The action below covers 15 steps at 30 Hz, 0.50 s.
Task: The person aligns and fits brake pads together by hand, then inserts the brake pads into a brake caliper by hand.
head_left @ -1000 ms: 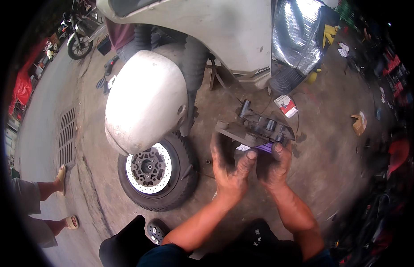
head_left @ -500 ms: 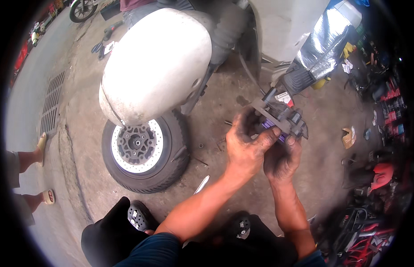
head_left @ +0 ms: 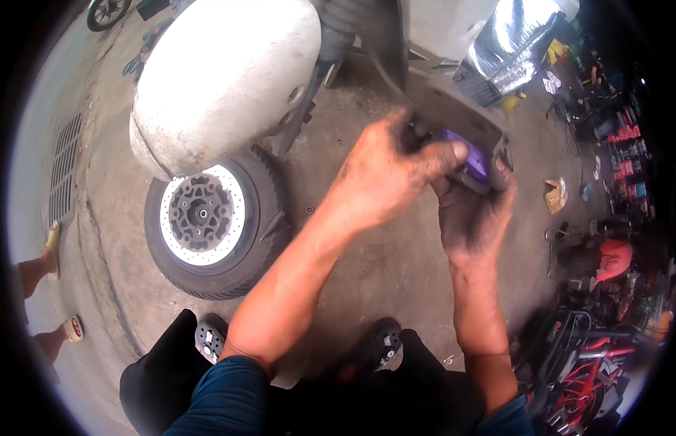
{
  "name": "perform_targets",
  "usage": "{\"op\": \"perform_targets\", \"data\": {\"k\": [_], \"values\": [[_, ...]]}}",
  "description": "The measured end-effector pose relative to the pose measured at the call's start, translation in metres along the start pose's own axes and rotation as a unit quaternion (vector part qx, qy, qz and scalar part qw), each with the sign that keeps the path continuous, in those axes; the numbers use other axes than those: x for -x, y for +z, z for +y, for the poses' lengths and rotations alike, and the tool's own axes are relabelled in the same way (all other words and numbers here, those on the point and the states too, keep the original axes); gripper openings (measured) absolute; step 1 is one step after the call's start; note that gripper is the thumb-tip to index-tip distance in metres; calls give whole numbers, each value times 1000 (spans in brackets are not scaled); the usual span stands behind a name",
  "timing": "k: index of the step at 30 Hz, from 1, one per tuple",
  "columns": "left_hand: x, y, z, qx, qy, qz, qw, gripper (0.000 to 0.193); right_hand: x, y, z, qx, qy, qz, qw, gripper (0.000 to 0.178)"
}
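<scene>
Both hands hold a grey brake caliper (head_left: 458, 112) up in front of me, over the floor. Its flat face is slightly blurred by motion. Purple brake pads (head_left: 471, 161) show at its near side. My left hand (head_left: 389, 167) grips the caliper from the left, with the thumb pressed on the purple part and the fingers partly hidden behind. From below and the right, my right hand (head_left: 474, 218) is closed round the caliper, its fingertips largely covered. Dark grime coats the fingers of both hands.
A wheel with a brake disc (head_left: 201, 214) lies on the floor at left, below a scooter's white front fender (head_left: 225, 80). Tools and red parts (head_left: 592, 370) crowd the right side. Another person's feet (head_left: 75, 328) stand at far left, near a drain grate (head_left: 64, 171).
The caliper has been raised and tilted, so its flat face now shows. Both hands came up with it and still grip it. The whole view has shifted slightly.
</scene>
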<state>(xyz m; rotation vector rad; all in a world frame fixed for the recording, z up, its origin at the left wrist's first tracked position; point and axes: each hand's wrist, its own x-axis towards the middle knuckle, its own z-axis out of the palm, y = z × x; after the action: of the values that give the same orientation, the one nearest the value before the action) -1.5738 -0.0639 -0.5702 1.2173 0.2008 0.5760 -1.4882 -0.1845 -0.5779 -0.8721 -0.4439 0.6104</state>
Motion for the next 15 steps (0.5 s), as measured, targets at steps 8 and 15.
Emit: {"op": "perform_targets", "data": {"k": [8, 15], "values": [[-19, -7, 45, -129, -28, -54, 990, 47, -13, 34, -36, 6, 43, -2, 999, 40], [-33, -16, 46, -120, -95, -113, 982, 58, -18, 32, -42, 18, 59, -8, 998, 38]]}}
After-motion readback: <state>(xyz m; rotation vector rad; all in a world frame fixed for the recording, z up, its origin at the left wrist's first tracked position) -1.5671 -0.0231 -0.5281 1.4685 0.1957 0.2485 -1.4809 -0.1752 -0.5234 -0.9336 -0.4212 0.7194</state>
